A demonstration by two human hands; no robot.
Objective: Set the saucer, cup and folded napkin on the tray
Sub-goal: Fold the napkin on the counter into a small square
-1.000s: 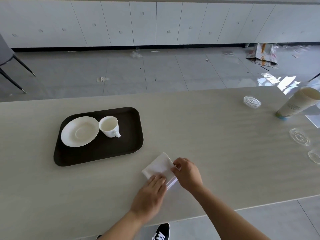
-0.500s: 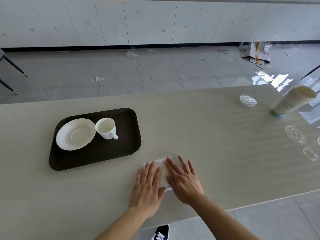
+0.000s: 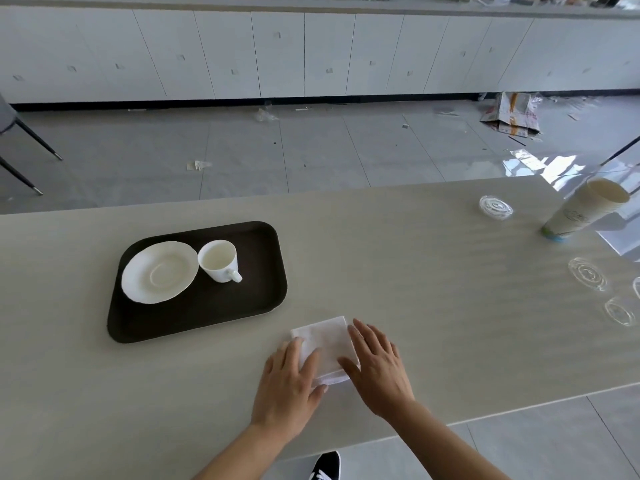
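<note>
1. Dark brown tray (image 3: 194, 317) sits on the pale surface (image 3: 415, 271), over on the left side.
2. White saucer (image 3: 159, 271) is on the tray's left half, lying flat. The white cup (image 3: 219, 260) stands upright right next to it on the tray floor, not on the saucer. Rims look like they're touching or just about, and the handle points toward the near right.
3. Folded white napkin (image 3: 323, 344) isn't on the tray. It's flat on the surface just off the tray's near right corner.
4. Left hand (image 3: 289, 382) is spread flat, palm down, fingers lying on the napkin's left part. Not pinching anything.
5. Right hand (image 3: 377, 365) is the same deal: fingers splayed, palm down, covering the napkin's right edge, no grip on it.
6. Far right of the surface there's a stack of paper cups (image 3: 585, 211) leaning over, plus a few clear plastic lids (image 3: 495, 207) scattered nearby.
7. Floor (image 3: 277, 150) behind has bits of litter on it.
</note>
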